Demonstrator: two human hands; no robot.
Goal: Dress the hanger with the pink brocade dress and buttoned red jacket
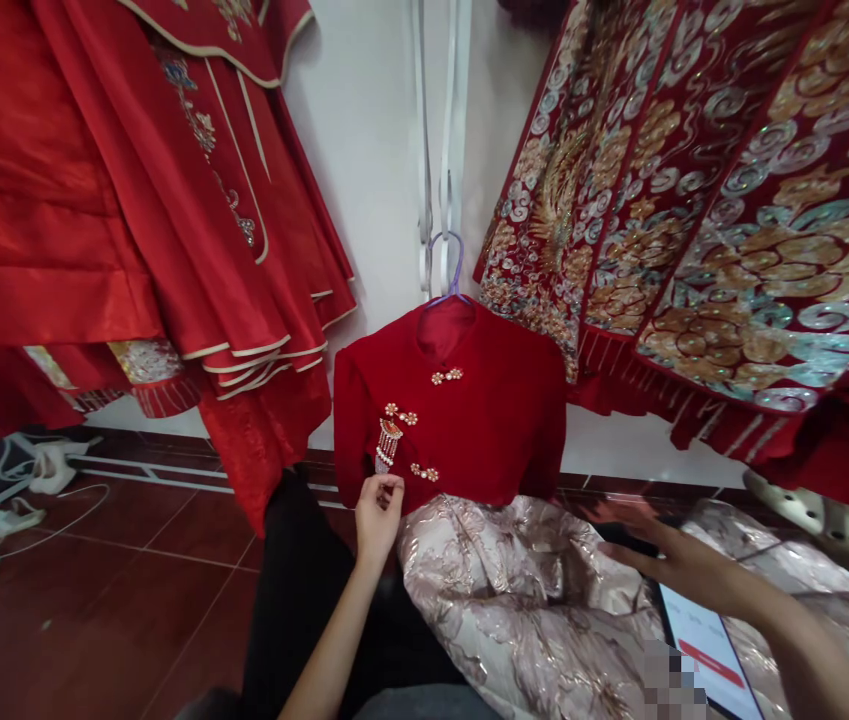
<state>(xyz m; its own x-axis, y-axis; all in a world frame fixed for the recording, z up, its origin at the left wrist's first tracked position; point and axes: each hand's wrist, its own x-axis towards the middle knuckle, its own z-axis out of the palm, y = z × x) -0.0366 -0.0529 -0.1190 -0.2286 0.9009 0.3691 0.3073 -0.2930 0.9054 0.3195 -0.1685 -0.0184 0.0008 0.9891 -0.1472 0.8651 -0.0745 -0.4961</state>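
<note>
One left hand (379, 515): curled at gold fan-shaped pearl tassel (388, 445), grip unclear.
Right hand (694, 565): spread, gripping nothing.
Red velvet jacket (491, 430): on slim purple hanger (457, 265).
Tassel risk: tugging could snap strands.

Hanging embroidered garments (694, 200) suggest a clothing shop.

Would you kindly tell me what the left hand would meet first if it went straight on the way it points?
Probably the beaded tassel on the front of the red top, just beyond the left hand; whether they touch now is hard to tell.
</note>
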